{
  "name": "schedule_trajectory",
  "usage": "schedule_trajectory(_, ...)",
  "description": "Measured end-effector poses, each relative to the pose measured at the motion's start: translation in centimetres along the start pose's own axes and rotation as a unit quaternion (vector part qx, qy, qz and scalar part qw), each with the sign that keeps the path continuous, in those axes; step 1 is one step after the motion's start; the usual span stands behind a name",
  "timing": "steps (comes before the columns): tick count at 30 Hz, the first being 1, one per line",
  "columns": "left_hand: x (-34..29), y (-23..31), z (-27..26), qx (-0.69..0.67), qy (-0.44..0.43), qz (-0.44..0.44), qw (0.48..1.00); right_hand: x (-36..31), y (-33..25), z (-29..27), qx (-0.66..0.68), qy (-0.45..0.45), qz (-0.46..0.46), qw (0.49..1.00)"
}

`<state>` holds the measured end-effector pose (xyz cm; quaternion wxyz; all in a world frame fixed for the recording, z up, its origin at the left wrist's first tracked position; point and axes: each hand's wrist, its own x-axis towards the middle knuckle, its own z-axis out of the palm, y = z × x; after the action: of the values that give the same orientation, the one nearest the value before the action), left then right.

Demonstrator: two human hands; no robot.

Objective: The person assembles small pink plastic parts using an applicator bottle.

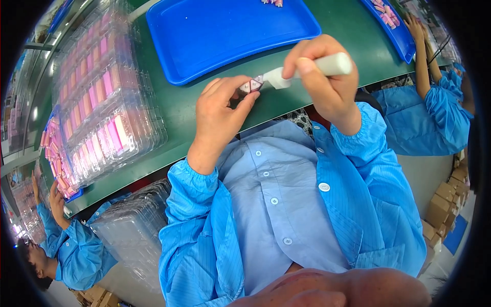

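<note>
My left hand [217,110] pinches a small, pale pink piece with dark outlines [251,86] between thumb and fingertips, above the green tabletop [176,115]. In my right hand [327,89] is a white cylindrical tool [336,64] with a wider white collar. Its narrow front end points left and meets or nearly meets the small piece; whether they touch I cannot tell. Just beyond both hands lies a blue tray [225,36], with a few small pink pieces [272,2] at its far edge.
Stacked clear plastic trays [97,102] of pink and peach pieces stand at the left. More clear trays [135,225] are stacked below the table edge. Co-workers' hands reach over blue trays at far left [79,194] and far right [391,28]. Cardboard boxes [440,204] line the right floor.
</note>
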<state>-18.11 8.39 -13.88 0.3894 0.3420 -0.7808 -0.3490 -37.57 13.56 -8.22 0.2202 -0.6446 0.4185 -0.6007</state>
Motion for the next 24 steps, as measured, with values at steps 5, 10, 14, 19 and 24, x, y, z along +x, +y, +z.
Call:
schedule_trajectory(5, -0.3, 0.0, 0.9, 0.028, 0.027, 0.059, 0.997, -1.2, -1.3, 0.0, -0.009, 0.011, -0.015, 1.000)
schedule_trajectory(10, -0.3, -0.1, 1.2, 0.047, 0.037, 0.074, 0.995, -1.3, -0.5, 0.7, -0.040, 0.009, -0.022, 0.999)
schedule_trajectory(14, -0.4, 0.0, 1.1, 0.046, 0.041, 0.073, 0.995, -1.1, -0.3, 0.9, -0.055, -0.010, -0.014, 0.998)
schedule_trajectory(19, -0.5, 0.8, 0.5, 0.017, 0.022, 0.040, 0.999, -1.3, -0.1, 1.3, -0.058, -0.026, -0.010, 0.998)
schedule_trajectory(24, -1.0, 0.2, 0.7, -0.016, 0.018, 0.026, 0.999, -1.7, -0.9, 0.5, -0.020, 0.005, -0.001, 1.000)
